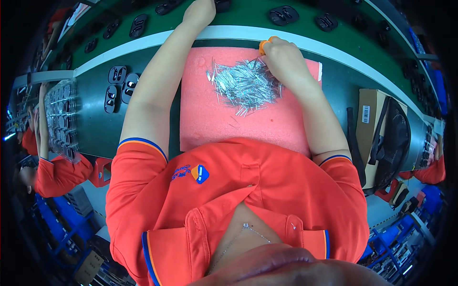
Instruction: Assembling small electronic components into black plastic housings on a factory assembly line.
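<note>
My left hand [200, 13] reaches over the white rail onto the green belt at the top edge. Its fingers run out of view beside a black case [223, 5]. Past the far right of the pink foam pad [214, 129], my right hand [285, 58] is closed around a curved orange handle [264, 46]. The rest of that tool is hidden by the hand. A loose heap of thin silver metal pins [245, 83] lies on the foam, left of and just below the right hand.
Open black earbud cases [283, 15] are spread along the green belt [248, 18] behind the white rail [229, 32]. More cases [110, 98] and clear trays [62, 119] stand at left. A cardboard box [366, 112] and black bag [395, 143] are at right. Co-workers in red sit either side.
</note>
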{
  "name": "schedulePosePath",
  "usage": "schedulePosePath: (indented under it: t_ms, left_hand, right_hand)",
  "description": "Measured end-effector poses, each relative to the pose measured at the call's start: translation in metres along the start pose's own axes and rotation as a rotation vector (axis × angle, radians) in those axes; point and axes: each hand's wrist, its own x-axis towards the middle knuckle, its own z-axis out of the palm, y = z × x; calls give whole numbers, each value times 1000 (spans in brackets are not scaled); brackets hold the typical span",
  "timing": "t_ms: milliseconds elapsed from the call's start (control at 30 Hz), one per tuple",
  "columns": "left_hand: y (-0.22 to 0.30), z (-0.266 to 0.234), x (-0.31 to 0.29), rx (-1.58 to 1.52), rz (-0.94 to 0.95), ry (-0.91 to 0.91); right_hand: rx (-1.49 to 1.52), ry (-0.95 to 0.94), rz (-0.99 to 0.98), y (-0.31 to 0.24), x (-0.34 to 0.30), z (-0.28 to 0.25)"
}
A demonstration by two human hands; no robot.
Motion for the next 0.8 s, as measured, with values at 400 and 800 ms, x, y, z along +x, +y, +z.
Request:
schedulePosePath:
  t_ms: [400,800]
  left_hand:
    - [57,-9,-91,-869,97,5]
    - [67,-16,-89,-628,256,-70]
  right_hand:
    - [363,83,206,26,25,7]
    - [1353,406,401,13,31,7]
